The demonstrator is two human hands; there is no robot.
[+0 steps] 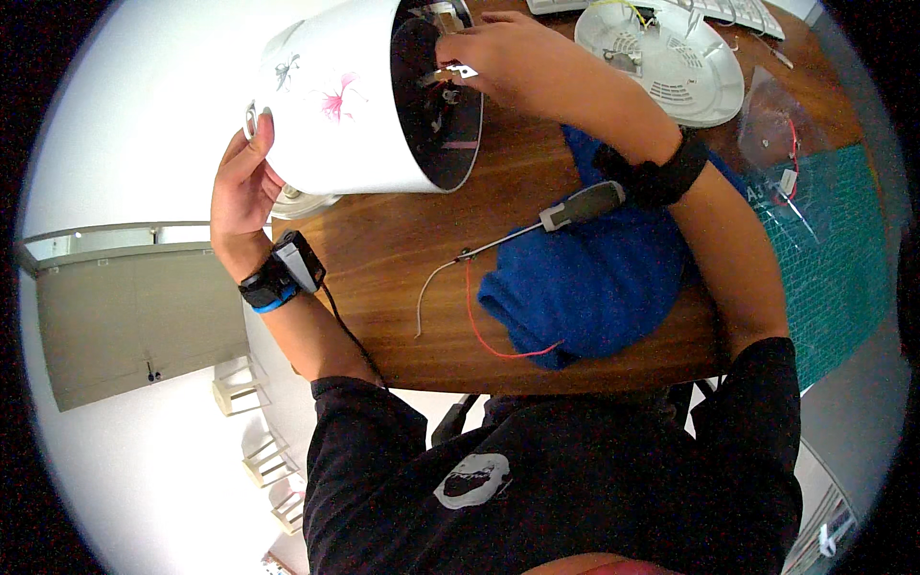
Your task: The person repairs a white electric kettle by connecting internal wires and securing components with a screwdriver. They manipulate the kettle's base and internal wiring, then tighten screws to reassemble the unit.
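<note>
A white appliance housing (pixel 331 105) with a pink and grey flower print lies on its side, its dark open end facing right. My left hand (pixel 247 187) grips its left end, with the thumb beside a metal ring (pixel 252 120). My right hand (pixel 498 59) reaches into the open end, fingers closed at a small metal bracket (pixel 458 73); the fingertips are partly hidden. Wires and parts show dimly inside. Below, a grey-handled screwdriver (pixel 583 207) rests partly on a folded blue towel (pixel 599 287). At its tip lie a red wire (pixel 489 343) and a pale wire (pixel 424 302).
A round white vented cover (pixel 685 81) sits at the far right of the wooden table (pixel 383 259), near a white keyboard (pixel 738 11). A clear plastic bag (pixel 767 120) with a red wire overlaps the green cutting mat (pixel 834 278). A black cable (pixel 345 321) runs from my left wrist device.
</note>
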